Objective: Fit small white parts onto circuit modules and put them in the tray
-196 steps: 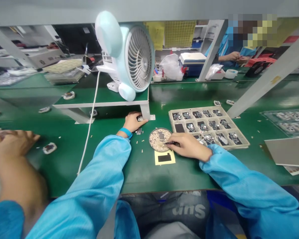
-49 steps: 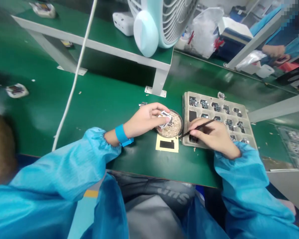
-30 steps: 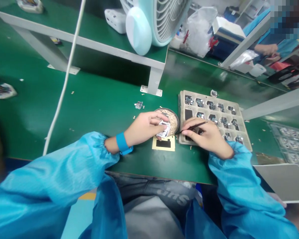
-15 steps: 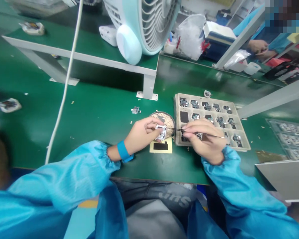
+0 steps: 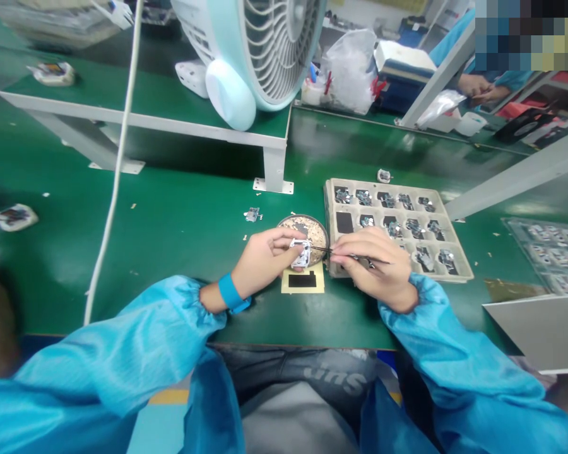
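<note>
My left hand (image 5: pixel 264 260) is closed on a small white plastic housing (image 5: pixel 303 254) with parts inside it, too small to make out. Dark tweezers (image 5: pixel 366 257) lie in the pinch of my right hand (image 5: pixel 376 261), their tips pointing left at the housing's right side; whether they touch it or grip something I cannot tell. Beneath the housing are a round dish (image 5: pixel 307 221) of small pale bits and a yellow sheet (image 5: pixel 316 285) bearing a black rectangle. My right hand covers part of a beige compartment tray (image 5: pixel 454 236) that holds small circuit assemblies.
A pale blue fan (image 5: pixel 231 94) stands on a raised green shelf (image 5: pixel 137 94) with metal legs. A white cable (image 5: pixel 116 170) hangs at left. One loose circuit piece (image 5: pixel 252 214) lies left of the dish. At right are a clear tray (image 5: pixel 549 246) and a grey panel (image 5: pixel 539 331).
My right hand has moved slightly left with the tweezers, bringing their tips close to the housing. My left hand still holds the housing. The whole view has shifted a little.
</note>
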`<state>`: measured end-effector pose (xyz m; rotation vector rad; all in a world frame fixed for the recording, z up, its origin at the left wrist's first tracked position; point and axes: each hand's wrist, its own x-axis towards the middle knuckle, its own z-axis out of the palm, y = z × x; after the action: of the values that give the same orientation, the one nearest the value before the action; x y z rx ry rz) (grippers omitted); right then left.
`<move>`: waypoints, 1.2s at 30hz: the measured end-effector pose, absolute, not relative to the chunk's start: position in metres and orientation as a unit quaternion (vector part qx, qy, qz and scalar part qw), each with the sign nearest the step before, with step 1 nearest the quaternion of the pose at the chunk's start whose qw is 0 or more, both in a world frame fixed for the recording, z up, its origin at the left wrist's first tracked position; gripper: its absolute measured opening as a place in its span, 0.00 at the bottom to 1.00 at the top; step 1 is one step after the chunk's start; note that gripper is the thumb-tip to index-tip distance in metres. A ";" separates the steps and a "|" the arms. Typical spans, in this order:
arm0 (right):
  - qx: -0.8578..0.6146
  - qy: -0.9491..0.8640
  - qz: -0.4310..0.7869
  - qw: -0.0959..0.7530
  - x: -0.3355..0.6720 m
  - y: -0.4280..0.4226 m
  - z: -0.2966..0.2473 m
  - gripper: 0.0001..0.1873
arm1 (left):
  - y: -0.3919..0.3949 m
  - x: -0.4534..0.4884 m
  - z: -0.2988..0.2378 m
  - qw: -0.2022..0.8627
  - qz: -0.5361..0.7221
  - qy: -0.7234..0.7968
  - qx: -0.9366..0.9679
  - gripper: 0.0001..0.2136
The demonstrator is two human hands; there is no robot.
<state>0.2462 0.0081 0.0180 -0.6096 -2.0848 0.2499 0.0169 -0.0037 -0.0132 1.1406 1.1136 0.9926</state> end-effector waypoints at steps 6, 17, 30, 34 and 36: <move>-0.253 -0.853 0.109 0.444 0.247 0.008 0.016 0.09 | -0.003 0.017 -0.014 0.589 0.425 0.479 0.493 0.14; -0.239 -0.848 0.129 0.455 0.245 0.008 0.015 0.12 | -0.003 0.017 -0.015 0.597 0.440 0.457 0.491 0.16; -0.273 -0.794 0.182 0.513 0.246 0.008 0.017 0.10 | -0.005 0.014 -0.010 0.545 0.459 0.456 0.533 0.16; -0.278 -0.798 0.186 0.501 0.244 0.008 0.017 0.09 | -0.005 0.014 -0.009 0.536 0.465 0.451 0.540 0.16; -0.279 -0.799 0.183 0.500 0.243 0.008 0.017 0.09 | -0.006 0.014 -0.010 0.538 0.467 0.448 0.540 0.16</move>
<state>0.2428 0.0084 0.0166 -0.6744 -1.9322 0.4429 0.0144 -0.0060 -0.0099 1.2853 1.0669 1.1112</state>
